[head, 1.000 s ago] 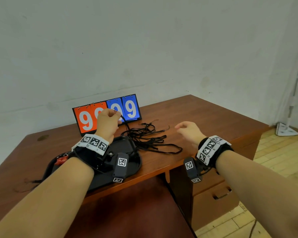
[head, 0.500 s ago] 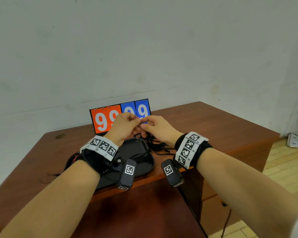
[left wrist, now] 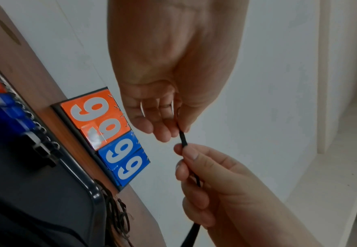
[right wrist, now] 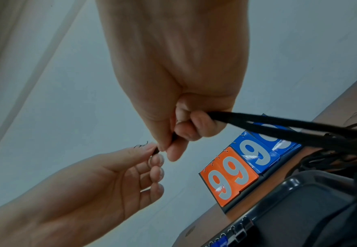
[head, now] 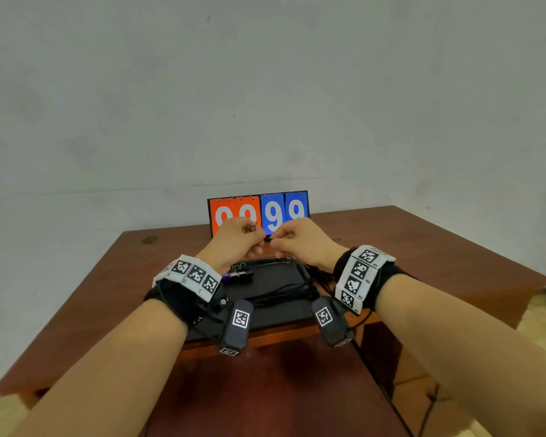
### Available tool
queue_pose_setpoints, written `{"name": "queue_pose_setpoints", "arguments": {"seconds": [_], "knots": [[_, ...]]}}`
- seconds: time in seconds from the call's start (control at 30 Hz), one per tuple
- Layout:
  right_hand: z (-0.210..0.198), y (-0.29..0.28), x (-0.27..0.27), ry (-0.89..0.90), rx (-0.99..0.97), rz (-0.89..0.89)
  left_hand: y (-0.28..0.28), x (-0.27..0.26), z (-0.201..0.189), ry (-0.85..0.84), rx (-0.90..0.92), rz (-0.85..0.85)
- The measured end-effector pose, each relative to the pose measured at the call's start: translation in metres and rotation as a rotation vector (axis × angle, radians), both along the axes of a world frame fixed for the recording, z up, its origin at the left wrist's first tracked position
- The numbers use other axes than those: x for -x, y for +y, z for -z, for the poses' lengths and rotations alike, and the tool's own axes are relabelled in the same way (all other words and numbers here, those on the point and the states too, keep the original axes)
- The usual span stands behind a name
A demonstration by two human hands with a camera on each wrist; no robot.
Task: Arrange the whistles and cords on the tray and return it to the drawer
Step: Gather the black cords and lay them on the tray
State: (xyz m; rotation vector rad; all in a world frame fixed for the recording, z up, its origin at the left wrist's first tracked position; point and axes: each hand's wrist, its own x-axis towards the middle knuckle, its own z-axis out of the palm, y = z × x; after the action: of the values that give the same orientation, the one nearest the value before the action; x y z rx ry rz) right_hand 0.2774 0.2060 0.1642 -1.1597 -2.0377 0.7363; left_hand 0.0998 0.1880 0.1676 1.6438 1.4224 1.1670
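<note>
Both grips closed on one cord (left wrist: 183, 139): left hand (head: 234, 239) and right hand (head: 303, 241) pinch a short stretch between fingertips, raised over the far edge of the tray (head: 284, 269). Tray at the table (head: 438, 247) near edge; whistles partly seen at its left end.

Risks, judged:
- Rest of the cord trails into the tangle (head: 320, 275) just right of the tray; a pull may drag the whole bunch, or tighten a knot.
- Thin pinch; end may slip.

Views:
- Right wrist only: doubled strands (right wrist: 279, 123) running from the fist to the tangle; frayed cord end at the left fingertips (right wrist: 156, 158).
- Left wrist only: cord hanging below the right hand.
- Head only: scoreboard (head: 259, 211) behind the hands at the far edge.
</note>
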Motion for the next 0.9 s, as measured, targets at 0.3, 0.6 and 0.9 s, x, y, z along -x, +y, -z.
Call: {"name": "queue_pose_setpoints", "arguments": {"seconds": [0.3, 0.6, 0.9], "knots": [[0.006, -0.006, 0.04, -0.121, 0.045, -0.011, -0.019, 0.122, 0.024, -0.096, 0.005, -0.238], [0.034, 0.019, 0.04, -0.16, 0.116, 0.083, -0.026, 0.199, 0.062, -0.113, 0.039, -0.365], [0.068, 0.045, -0.003, -0.188, 0.184, 0.225, -0.025, 0.196, 0.083, 0.073, 0.062, -0.401]]}}
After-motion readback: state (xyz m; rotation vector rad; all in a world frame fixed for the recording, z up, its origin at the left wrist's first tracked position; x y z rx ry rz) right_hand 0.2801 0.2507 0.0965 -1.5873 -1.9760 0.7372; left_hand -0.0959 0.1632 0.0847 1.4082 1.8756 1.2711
